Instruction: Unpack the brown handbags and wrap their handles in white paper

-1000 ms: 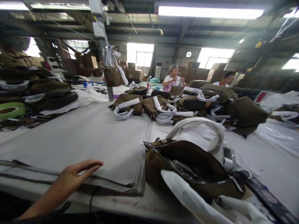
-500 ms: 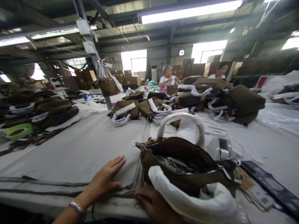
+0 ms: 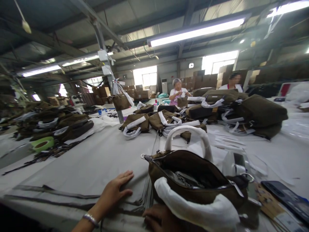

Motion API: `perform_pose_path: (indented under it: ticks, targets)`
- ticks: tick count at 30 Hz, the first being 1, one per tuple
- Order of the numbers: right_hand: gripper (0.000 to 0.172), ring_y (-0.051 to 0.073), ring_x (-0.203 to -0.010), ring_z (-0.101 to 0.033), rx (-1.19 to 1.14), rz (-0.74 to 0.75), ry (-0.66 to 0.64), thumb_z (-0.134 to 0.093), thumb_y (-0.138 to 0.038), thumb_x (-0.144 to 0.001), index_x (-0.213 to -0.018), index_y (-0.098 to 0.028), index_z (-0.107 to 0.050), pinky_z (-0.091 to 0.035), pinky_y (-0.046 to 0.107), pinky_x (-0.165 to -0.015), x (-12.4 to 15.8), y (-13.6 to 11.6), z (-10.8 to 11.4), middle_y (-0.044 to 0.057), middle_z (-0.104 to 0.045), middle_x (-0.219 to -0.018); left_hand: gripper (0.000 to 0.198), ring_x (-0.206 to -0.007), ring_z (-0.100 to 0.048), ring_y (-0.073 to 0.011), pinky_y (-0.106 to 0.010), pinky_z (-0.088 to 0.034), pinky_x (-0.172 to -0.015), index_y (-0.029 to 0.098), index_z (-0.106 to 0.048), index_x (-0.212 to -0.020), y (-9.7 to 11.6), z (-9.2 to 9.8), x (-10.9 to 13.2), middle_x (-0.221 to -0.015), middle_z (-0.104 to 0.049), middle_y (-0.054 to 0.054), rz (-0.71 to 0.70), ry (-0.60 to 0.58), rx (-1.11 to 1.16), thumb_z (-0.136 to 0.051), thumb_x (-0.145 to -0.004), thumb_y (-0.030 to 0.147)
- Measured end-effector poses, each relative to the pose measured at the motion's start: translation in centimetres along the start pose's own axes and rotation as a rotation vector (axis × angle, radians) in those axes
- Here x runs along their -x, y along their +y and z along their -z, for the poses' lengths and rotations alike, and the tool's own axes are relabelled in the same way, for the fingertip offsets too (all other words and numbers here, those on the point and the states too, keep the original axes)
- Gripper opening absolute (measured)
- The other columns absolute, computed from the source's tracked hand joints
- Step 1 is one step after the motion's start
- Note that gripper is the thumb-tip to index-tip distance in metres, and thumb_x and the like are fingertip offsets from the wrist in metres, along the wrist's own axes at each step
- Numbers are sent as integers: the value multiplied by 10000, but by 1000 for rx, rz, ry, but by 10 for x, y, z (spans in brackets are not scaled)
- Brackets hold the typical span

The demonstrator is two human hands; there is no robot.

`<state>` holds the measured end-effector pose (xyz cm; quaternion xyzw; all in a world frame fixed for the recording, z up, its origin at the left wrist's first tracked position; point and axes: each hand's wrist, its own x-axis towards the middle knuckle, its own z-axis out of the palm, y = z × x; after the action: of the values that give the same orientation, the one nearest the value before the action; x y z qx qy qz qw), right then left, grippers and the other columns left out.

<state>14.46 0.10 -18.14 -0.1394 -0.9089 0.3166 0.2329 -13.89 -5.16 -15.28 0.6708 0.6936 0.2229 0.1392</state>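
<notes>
Left hand is laid palm down on the near right part of the grey sheet stack, fingers extended, nothing grasped. Right hand is placed at the near table edge, just right of the left hand, fingers partly curled; its far side is hidden by the wrapped front handle, so whether anything is gripped cannot be told. Brown bag is stood upright on the table just right of the stack, zip undone, grey filling seen inside; rear handle is raised in an arch, also wrapped in white. To the right of the bag, a dark phone and brown card tags are laid out. More brown bags are set down at the far side, and a larger pile is heaped far left. A bag is being handled by a co-worker at far centre.
</notes>
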Motion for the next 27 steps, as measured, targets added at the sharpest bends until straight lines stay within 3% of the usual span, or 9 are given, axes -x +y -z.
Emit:
perform_pose_path:
  ticks: [3,5,10,14,16,20,23,27]
  targets:
    - [292,337,-889,-735,-90,-239,8,-634,-418,-862,-1131,-424,-746,-603,423,-826,0,5,-39,-10,-781,-962,534,-1373,-534,-285,-426,-399,-1195,311,-703,-1289,1,0,-1,-1421,-611,-13,-1,11,22,-749,-758,335]
    - [278,319,-983,-718,-204,-328,45,-585,-389,-895,-1081,-327,-782,-546,413,-936,3,7,-50,29,-778,-1021,470,-1348,-561,-281,-417,-423,-1178,301,-733,-1245,3,-1,-1,-1385,-638,-11,3,21,40,-712,-778,357]
    - [327,317,-1061,-685,-361,-361,135,-593,-452,-912,-1013,-237,-817,-477,386,-995,12,5,-42,92,-774,-1068,385,-1174,-694,-273,-373,-513,-1064,258,-811,-1072,5,2,-4,-1217,-749,-35,42,128,75,-524,-914,459]
    - [520,331,-985,-693,-458,-409,214,-613,-682,-868,-987,-220,-820,-479,439,-982,11,7,-48,117,-775,-985,460,-923,-755,-246,-284,-570,-836,219,-814,-958,-3,23,-9,-966,-814,-19,70,251,113,-479,-950,535]
    - [640,326,-939,-700,-611,-410,254,-589,-774,-837,-1026,-203,-807,-518,446,-905,6,7,-57,135,-767,-981,518,-878,-747,-243,-268,-561,-788,180,-799,-964,-10,35,-10,-919,-810,-25,86,347,125,-444,-962,557]
    - [880,348,-1053,-694,-1097,-467,366,-675,-852,-694,-1278,-193,-697,-564,439,-802,-23,1,-68,188,-682,-1271,530,-890,-747,-262,-266,-564,-786,148,-786,-969,-21,45,-8,-938,-807,-52,78,502,122,-481,-951,581]
    - [938,320,-1222,-638,-1472,-489,410,-771,-807,-624,-1336,-212,-635,-512,448,-997,-57,-7,-62,167,-607,-1407,483,-970,-757,-285,-293,-585,-868,172,-800,-1020,-24,39,-4,-1044,-804,-70,1,532,106,-524,-936,559]
    - [928,300,-1270,-609,-1744,-514,503,-831,-781,-544,-1239,-190,-664,-445,428,-1099,-101,-15,-45,139,-669,-1321,351,-936,-779,-257,-282,-606,-881,220,-814,-1044,-28,24,13,-1043,-804,-56,-154,511,61,-532,-923,390]
